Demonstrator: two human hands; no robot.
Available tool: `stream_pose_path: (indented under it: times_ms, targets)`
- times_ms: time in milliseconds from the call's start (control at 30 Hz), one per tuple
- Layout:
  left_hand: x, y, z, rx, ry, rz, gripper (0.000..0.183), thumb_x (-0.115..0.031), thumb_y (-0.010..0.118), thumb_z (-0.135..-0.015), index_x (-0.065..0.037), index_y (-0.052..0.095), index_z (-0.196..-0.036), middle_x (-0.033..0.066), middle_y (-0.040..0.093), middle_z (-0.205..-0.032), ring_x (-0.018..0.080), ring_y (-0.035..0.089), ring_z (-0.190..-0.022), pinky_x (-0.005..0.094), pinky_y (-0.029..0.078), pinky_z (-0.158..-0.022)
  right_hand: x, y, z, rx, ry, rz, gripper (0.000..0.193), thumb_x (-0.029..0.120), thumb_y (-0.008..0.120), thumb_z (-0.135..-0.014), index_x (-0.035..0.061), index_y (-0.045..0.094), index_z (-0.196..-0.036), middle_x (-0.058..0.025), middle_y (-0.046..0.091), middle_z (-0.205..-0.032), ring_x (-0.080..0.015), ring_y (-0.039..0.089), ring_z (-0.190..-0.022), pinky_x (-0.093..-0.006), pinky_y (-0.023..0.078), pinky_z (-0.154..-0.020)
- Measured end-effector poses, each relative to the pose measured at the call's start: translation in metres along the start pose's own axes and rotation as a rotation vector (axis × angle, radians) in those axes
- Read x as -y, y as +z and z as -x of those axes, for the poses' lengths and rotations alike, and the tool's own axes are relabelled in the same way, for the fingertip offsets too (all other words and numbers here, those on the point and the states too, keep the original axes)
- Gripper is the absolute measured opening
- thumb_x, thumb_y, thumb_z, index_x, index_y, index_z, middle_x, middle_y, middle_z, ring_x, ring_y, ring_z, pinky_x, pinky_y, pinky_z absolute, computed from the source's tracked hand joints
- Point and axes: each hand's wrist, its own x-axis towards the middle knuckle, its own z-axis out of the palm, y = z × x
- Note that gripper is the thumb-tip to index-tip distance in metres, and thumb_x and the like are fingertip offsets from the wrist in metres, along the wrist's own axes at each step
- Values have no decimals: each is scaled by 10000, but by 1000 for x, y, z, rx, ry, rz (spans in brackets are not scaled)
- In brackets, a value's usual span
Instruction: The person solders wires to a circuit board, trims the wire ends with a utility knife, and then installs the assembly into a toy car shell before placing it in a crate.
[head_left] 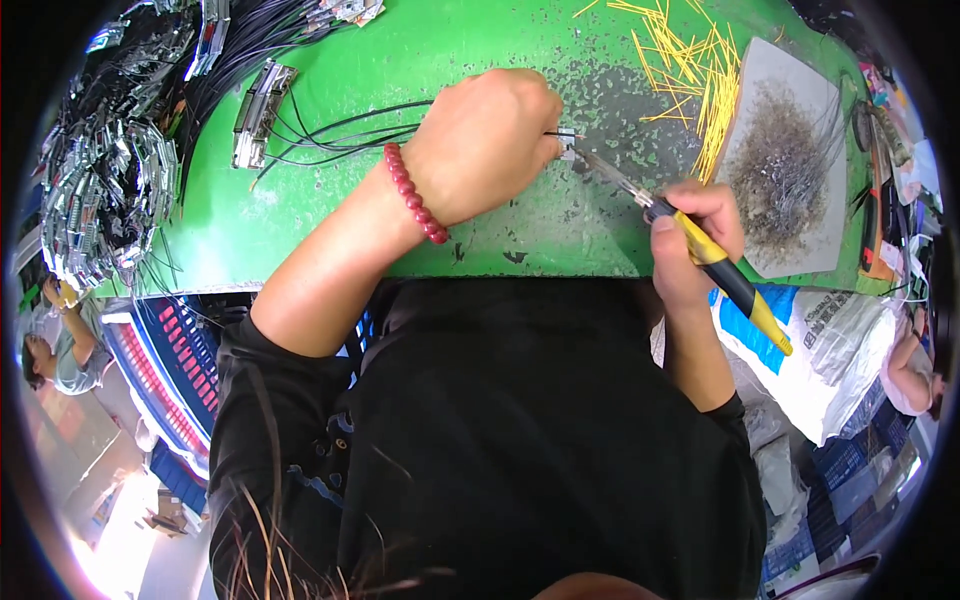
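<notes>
My left hand (490, 135), with a red bead bracelet on its wrist, is closed over black wires (355, 137) above the green worktop. A dark wire end comes out at its fingertips beside a small silvery part (568, 143). These wires run left to a narrow metal-and-dark strip-shaped part (260, 115). In my right hand (708, 225) is a soldering iron (727, 275) with a yellow and black handle. Its tip points up and left and reaches close to the silvery part; whether they touch, I cannot tell. My left hand hides the middle of the wires.
Yellow thin sticks (712, 105) are scattered at the back right, beside a grey board (805, 95) heaped with dark wiry debris (785, 150). Piled metal parts with black wires (105, 205) fill the left side. White and blue sacks (820, 350) lie below the worktop's right edge. Other people appear at both rims.
</notes>
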Motion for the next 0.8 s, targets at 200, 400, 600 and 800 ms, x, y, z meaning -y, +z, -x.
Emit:
stream_pose_path:
  times_ms: [200,400,600,800]
  targets:
    - [-2,-1,-1,2,-1,6,100,-68,668,-728,13,608,-730,145,594,-748,332,595,-722,394,478,-650,1,-4,2,-30,72,-19,202,15,665,-777,26,522,-919,-31,530,-819,-64,460,-699,-212,369,-615]
    - [-1,0,1,-13,5,16,96,-63,664,-730,15,609,-734,147,594,-746,332,596,-723,393,480,-655,3,0,0,2,142,3,215,27,687,-764,26,529,-911,-15,533,-822,-42,449,-660,-204,364,-582]
    - [-1,-1,0,-11,5,18,95,-61,661,-731,18,608,-738,150,595,-752,335,595,-733,393,479,-661,-1,-2,-1,0,58,29,211,33,686,-758,23,537,-908,-16,544,-810,-44,461,-666,-206,374,-586]
    - [0,2,1,-8,9,-12,93,-59,651,-733,20,603,-735,151,594,-760,342,591,-738,398,478,-661,2,0,-3,22,84,42,205,24,680,-750,22,542,-901,-22,550,-816,-53,468,-674,-213,384,-595]
